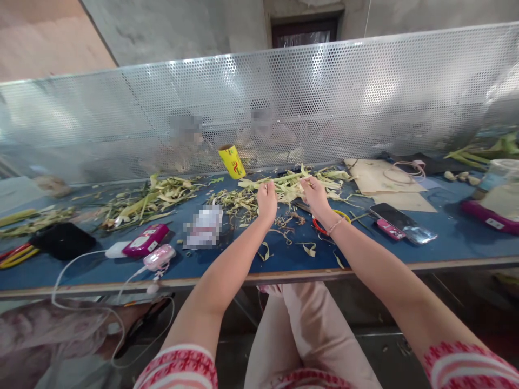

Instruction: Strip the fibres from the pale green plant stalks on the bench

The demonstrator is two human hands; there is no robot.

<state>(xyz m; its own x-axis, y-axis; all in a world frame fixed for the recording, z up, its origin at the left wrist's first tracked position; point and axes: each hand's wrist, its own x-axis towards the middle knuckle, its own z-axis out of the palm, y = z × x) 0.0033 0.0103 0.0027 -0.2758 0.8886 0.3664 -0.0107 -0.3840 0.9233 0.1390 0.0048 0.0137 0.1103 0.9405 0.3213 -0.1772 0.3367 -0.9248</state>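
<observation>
My left hand (267, 202) is closed in a pinch above the blue table. Facing it across a small gap, my right hand (315, 195) is pinched too. What either holds is too small or hidden to make out. Directly behind the fingers lie pale green plant stalks (286, 179), on a heap of plant scraps (237, 201). Beneath my right wrist shows a tool with looped red and yellow handles (320, 226), its working end partly hidden by scraps. A yellow printed cardboard tube (232, 162) stands tilted beyond my left hand.
A perforated metal screen (357, 92) runs along the table's back. Leftward are another scrap heap (158, 200), a purple device (146, 239) and a pink corded device (159, 257). A phone (405, 222) and brown paper (385, 175) lie rightward. Someone's leg (52, 335) shows lower left.
</observation>
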